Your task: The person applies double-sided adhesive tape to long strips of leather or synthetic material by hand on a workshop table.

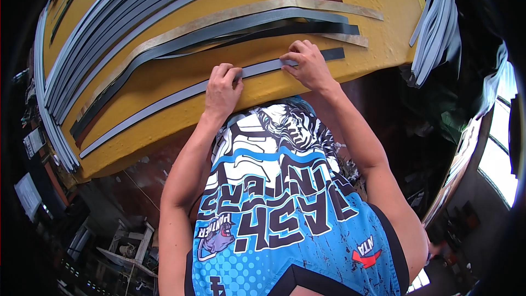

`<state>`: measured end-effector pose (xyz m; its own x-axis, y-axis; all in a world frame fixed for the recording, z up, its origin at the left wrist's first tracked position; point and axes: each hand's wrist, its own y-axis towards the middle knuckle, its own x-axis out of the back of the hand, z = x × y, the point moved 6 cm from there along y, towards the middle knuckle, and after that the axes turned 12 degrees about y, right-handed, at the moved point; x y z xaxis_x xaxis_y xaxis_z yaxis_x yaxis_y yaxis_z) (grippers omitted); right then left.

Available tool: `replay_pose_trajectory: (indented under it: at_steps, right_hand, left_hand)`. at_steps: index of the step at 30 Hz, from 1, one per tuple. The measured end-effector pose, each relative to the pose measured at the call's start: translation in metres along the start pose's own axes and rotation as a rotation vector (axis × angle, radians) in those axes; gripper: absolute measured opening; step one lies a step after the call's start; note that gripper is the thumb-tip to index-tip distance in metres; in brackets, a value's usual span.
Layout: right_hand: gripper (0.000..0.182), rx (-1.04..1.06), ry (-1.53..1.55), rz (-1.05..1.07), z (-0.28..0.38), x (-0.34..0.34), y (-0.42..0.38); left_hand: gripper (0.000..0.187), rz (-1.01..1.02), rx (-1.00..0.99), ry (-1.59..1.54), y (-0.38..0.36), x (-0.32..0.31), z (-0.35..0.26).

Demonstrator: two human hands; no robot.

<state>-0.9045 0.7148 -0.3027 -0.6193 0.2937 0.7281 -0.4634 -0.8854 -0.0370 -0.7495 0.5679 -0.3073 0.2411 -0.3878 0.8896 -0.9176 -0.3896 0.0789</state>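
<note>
A long narrow strip point(159, 105), light grey with a dark edge, lies along the front of the yellow table point(263, 89). My left hand point(223, 85) is closed at the middle of this strip, with a small dark piece at its fingertips that I cannot make out. Farther right, the fingers of my right hand point(306, 63) pinch the same strip near its dark right end point(333, 53). Just behind both hands lie dark strips point(219, 32) and a tan strip point(192, 23), partly overlapping.
Many grey strips point(126, 8) lie side by side at the back left of the table. More grey strips point(48, 115) hang over its left edge. A bundle of pale strips point(436, 30) hangs at the right edge. A wooden stand point(131, 246) is below left.
</note>
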Motion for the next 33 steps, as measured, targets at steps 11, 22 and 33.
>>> replay_pose_trajectory:
  at_steps: [11, 22, 33]
  right_hand:
    - [0.019, 0.02, 0.01, -0.034, -0.002, -0.001, -0.001]
    - [0.031, 0.077, 0.102, -0.252, -0.015, 0.035, -0.025]
    - [0.027, 0.02, 0.014, -0.208, -0.048, 0.045, -0.037]
  left_hand:
    - [0.017, -0.048, -0.133, -0.085, 0.027, -0.036, -0.058]
    - [0.02, -0.096, -0.102, -0.089, 0.032, -0.036, -0.062]
    - [0.019, -0.076, -0.032, -0.007, 0.034, -0.04, -0.067]
